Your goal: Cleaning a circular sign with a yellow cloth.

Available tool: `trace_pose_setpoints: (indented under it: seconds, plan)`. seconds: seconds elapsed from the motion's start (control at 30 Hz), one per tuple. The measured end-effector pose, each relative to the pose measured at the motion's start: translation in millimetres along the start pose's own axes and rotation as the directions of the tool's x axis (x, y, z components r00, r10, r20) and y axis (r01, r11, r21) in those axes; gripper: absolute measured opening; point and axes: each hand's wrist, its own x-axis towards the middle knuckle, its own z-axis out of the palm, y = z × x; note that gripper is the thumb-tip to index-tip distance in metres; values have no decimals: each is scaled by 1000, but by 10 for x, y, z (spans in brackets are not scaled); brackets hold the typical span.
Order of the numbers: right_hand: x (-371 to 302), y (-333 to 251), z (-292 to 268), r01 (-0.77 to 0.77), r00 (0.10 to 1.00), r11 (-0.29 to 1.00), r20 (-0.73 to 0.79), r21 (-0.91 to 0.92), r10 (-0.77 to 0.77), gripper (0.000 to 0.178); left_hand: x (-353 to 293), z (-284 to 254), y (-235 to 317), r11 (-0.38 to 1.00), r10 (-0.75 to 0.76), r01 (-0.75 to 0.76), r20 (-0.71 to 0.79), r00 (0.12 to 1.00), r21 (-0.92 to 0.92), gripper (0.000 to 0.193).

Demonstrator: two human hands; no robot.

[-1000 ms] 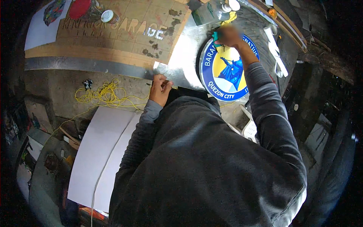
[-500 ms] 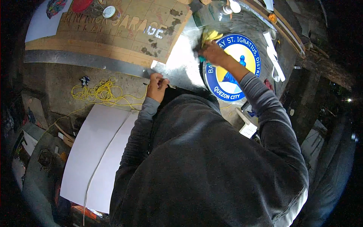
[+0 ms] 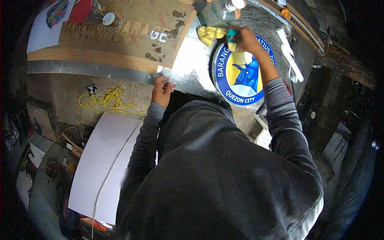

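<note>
My right hand (image 3: 246, 40) is closed on a yellow and teal cloth (image 3: 210, 35), over the upper part of a round sign. The cloth's yellow end spreads left onto the metal sheet; part of it is hidden by my fingers. The round sign (image 3: 226, 89) has a blue lettered border, a yellow middle and a blue figure. At the near edge of the shiny metal sheet (image 3: 188, 76), my left hand (image 3: 161, 94) rests with its fingers curled. What they grip, if anything, is too small to make out.
A brown stencil sheet (image 3: 116, 48) with cut-out letters covers the left of the table. A clear bottle (image 3: 212, 14) stands beyond the cloth; a cup (image 3: 111, 19) sits farther left. White strips (image 3: 290, 60) lie right of the sign. Yellow cord (image 3: 110, 100) tangles on the floor beside a white board (image 3: 100, 160).
My right hand has moved right with the cloth, from the sign's upper left edge onto its upper part. The left hand stays near the table edge, shifted slightly.
</note>
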Motion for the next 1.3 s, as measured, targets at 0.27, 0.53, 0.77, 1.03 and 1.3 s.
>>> trace_pose_setpoints:
  seconds: [0.27,0.53,0.77,1.03,1.3]
  plan:
    - [321,226,-654,-32,960,941,-273,-338,-66,33,373,652,-96,988,79,-95,131,988,121,30]
    - [367,878,-733,-72,987,825,-162,-561,-24,36,738,1115,455,944,217,-286,345,913,165,38]
    - [72,1163,-863,-65,997,877,-66,-476,38,41,1029,1411,327,903,198,-294,303,932,314,60]
    - [-552,1771,-1299,-314,913,926,-335,-207,235,42,1276,1600,-142,924,47,-127,222,974,361,72]
    - [-1987,1892,-1624,-286,435,834,-711,472,552,53,1257,1563,-102,951,35,-120,287,957,285,72]
